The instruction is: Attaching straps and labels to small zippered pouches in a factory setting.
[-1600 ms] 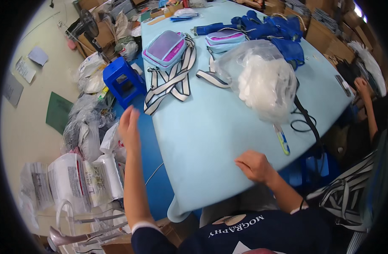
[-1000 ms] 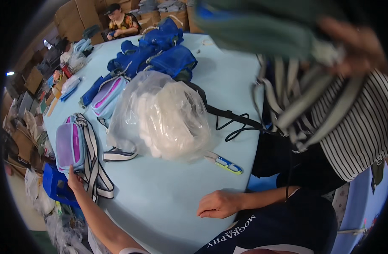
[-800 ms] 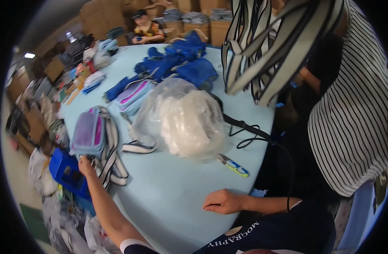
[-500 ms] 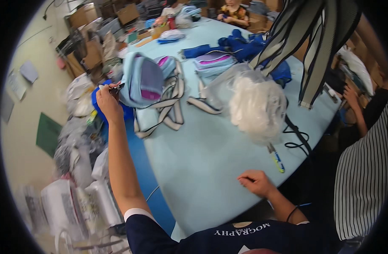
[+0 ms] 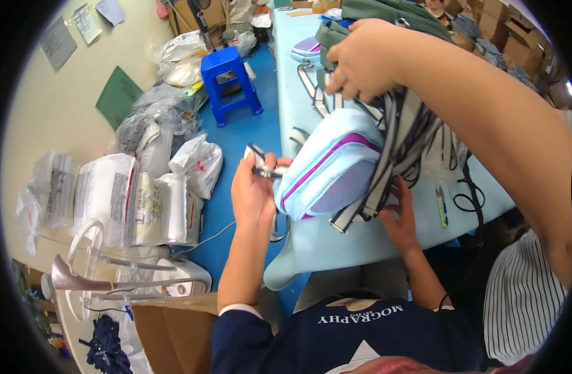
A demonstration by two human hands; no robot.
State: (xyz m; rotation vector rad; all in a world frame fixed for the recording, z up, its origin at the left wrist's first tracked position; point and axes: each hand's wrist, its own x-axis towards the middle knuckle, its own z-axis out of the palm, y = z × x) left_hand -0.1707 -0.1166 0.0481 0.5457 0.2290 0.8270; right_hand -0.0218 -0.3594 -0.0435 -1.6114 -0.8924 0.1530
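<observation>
The left hand (image 5: 253,198), clamped on a strap (image 5: 275,170), holds up the pouch (image 5: 336,163) beside it; steadying likely calls for the right hand (image 5: 402,223), fingers parted.

Cream wall (image 5: 52,128), blue floor (image 5: 267,134), blue stool (image 5: 221,61), pale-blue table (image 5: 342,252)

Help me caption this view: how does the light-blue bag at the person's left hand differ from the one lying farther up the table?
The near bag is tilted at the left hand; the far bag lies on the table. The near bag looks larger in view; the far bag looks smaller. Both are light blue with purple parts.
</observation>
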